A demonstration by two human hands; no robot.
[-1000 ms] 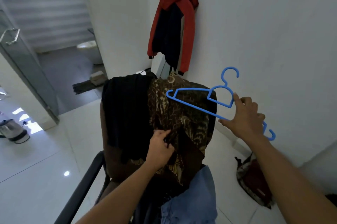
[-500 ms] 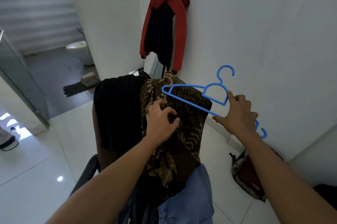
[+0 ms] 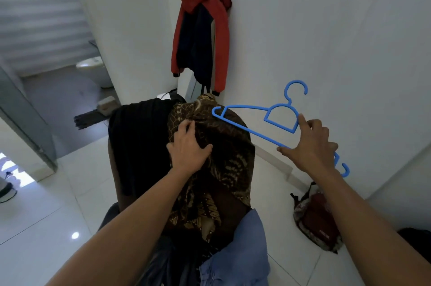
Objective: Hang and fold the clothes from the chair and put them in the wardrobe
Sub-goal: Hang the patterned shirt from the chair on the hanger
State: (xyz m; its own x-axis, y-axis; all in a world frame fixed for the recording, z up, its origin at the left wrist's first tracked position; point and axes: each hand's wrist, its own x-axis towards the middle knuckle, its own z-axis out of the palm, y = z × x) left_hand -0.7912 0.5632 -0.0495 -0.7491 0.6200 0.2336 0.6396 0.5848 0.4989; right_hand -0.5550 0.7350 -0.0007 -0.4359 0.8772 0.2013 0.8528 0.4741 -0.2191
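Note:
A brown batik-patterned shirt (image 3: pixel 224 169) is draped over the back of a chair (image 3: pixel 114 169), beside a black garment (image 3: pixel 137 143) on its left. A blue denim piece (image 3: pixel 240 255) lies lower on the chair. My left hand (image 3: pixel 186 148) rests on the upper part of the batik shirt, its fingers curled into the cloth. My right hand (image 3: pixel 310 148) holds a blue plastic hanger (image 3: pixel 263 120) by its lower bar, to the right of the chair, with the hook pointing up.
A red and navy jacket (image 3: pixel 203 36) hangs on the white wall behind the chair. A red bag (image 3: pixel 314 218) lies on the tiled floor by the wall at right. A bathroom doorway with a toilet (image 3: pixel 93 71) opens at left.
My left hand climbed from the middle of the batik shirt to its upper part near the chair's top. The hanger stayed in my right hand, shifting slightly.

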